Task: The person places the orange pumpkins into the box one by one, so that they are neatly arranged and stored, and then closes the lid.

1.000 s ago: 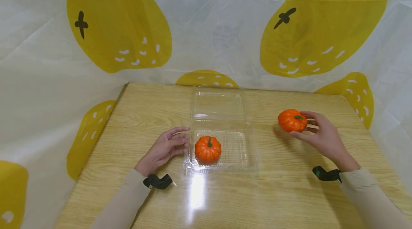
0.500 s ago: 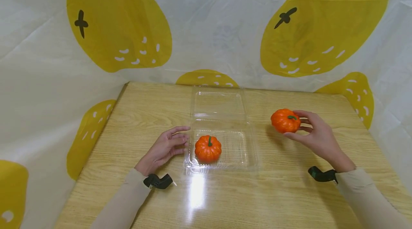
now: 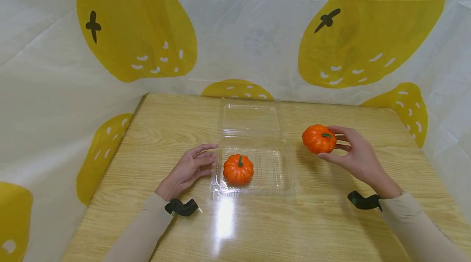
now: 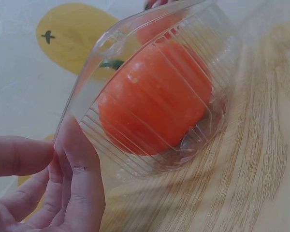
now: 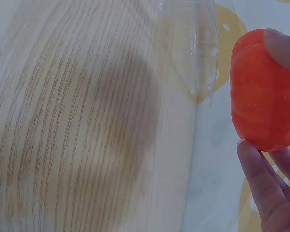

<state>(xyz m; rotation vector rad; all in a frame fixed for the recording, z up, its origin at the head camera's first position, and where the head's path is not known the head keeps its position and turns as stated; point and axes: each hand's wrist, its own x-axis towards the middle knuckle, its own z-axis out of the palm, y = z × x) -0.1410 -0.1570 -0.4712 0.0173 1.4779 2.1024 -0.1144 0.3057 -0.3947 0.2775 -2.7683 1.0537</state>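
A small orange toy pumpkin with a green stem is held up by my right hand, gripped between thumb and fingers above the table, to the right of the box. In the right wrist view the thumb presses one side of the pumpkin and fingertips the other. A clear plastic clamshell box lies open, its lid folded back. A second orange pumpkin sits in the left part of its base. My left hand pinches the box's left rim; the left wrist view shows thumb and fingers at that edge.
The wood-grain table has a white cloth with yellow lemon-like prints hanging at its back and sides. Glare lies on the tabletop in front of the box. Dark wrist devices sit on both arms.
My right hand has moved steadily left with its pumpkin, closer to the box. The left hand, the box and the pumpkin inside have stayed in place.
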